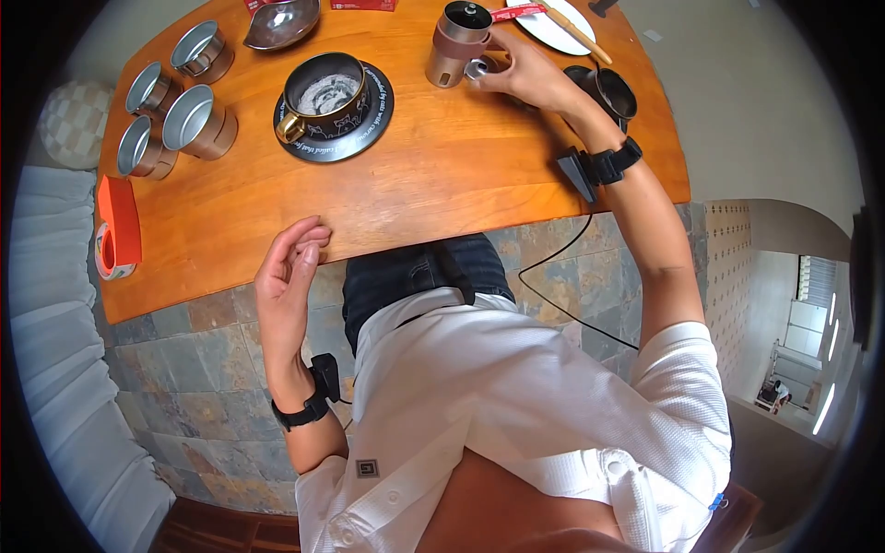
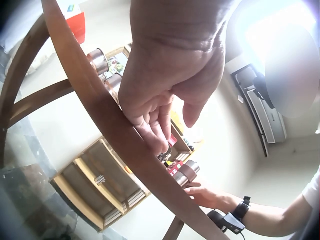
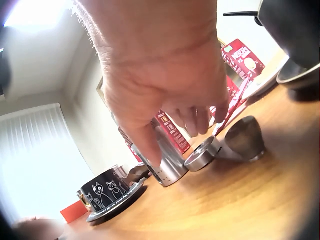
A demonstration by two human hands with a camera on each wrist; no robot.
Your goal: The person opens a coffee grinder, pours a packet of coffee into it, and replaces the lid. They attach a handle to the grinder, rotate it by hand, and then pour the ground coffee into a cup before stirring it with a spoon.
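Around the lower side of the silver grinder (image 1: 446, 61) with a brown band, the right hand (image 1: 530, 78) has its fingers loosely bent, nearest the band. In the right wrist view the thumb of that hand (image 3: 160, 75) overlaps the grinder's metal body (image 3: 172, 162); contact is unclear. A round metal piece (image 3: 201, 156) and a dark knob (image 3: 246, 137) lie on the table beside it. The left hand (image 1: 288, 267) hangs at the table's front edge, fingers loosely curled, holding nothing. A black cat-patterned mug (image 1: 324, 92) with white contents stands on a saucer (image 1: 364, 138).
Several metal cups (image 1: 200, 122) stand at the left, with an orange tape dispenser (image 1: 120, 221) nearer the edge. A metal bowl (image 1: 282, 24) and red boxes (image 3: 243, 57) are at the back. A white plate (image 1: 553, 29) and black pot (image 1: 613, 92) lie right. A cable (image 1: 553, 267) hangs in front.
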